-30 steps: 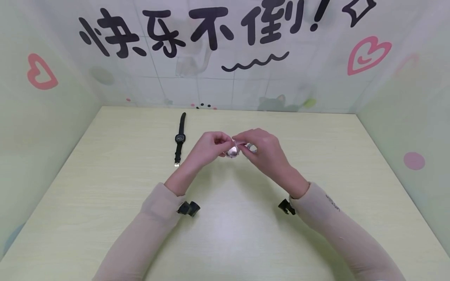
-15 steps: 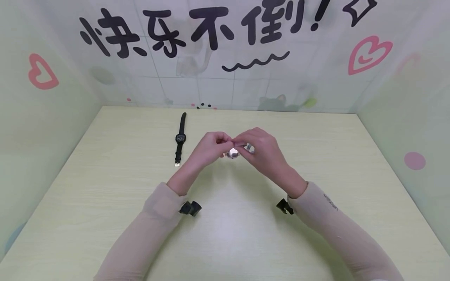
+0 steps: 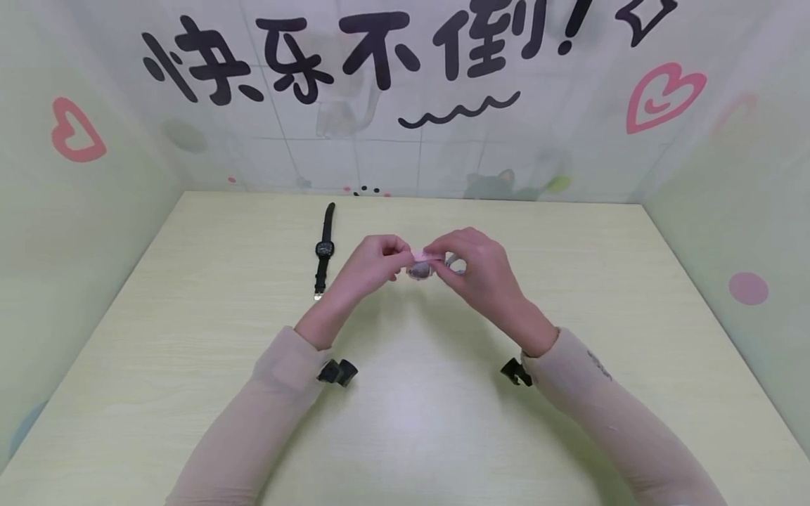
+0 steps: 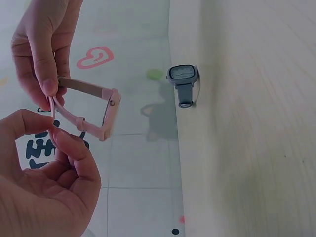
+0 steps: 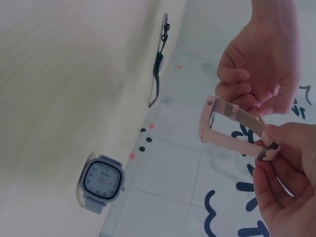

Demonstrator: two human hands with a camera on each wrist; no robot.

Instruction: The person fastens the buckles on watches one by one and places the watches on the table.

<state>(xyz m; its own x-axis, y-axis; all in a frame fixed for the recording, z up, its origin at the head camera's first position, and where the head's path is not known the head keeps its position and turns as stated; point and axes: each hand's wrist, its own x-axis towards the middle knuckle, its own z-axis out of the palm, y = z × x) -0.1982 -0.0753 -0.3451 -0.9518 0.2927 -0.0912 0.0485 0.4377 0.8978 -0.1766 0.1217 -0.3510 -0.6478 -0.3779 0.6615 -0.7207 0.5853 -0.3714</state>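
A pink wristwatch [image 5: 232, 142] hangs between both hands above the table, its strap bent into a loop. My left hand [image 3: 375, 263] pinches the free strap tip between thumb and forefinger, as the left wrist view shows. My right hand [image 3: 476, 270] grips the other strap end by its metal buckle [image 5: 266, 150]. The strap tip runs through the buckle area, though fingers hide just how. In the head view the watch case [image 3: 420, 271] shows below the fingertips. A grey-blue watch [image 5: 102, 182] stands on the table, partly hidden behind the right hand in the head view.
A black watch [image 3: 325, 249] lies stretched out on the table, left of the left hand. Pale wood tabletop [image 3: 405, 422] spreads beneath the arms. Printed walls close off the back and both sides. A small black wrist mount [image 3: 338, 372] sits at the left sleeve, with another at the right.
The hands have drawn slightly apart, and more pink strap shows between the fingertips. The watch case has tilted, so its bright reflection is gone. The black watch has stayed put.
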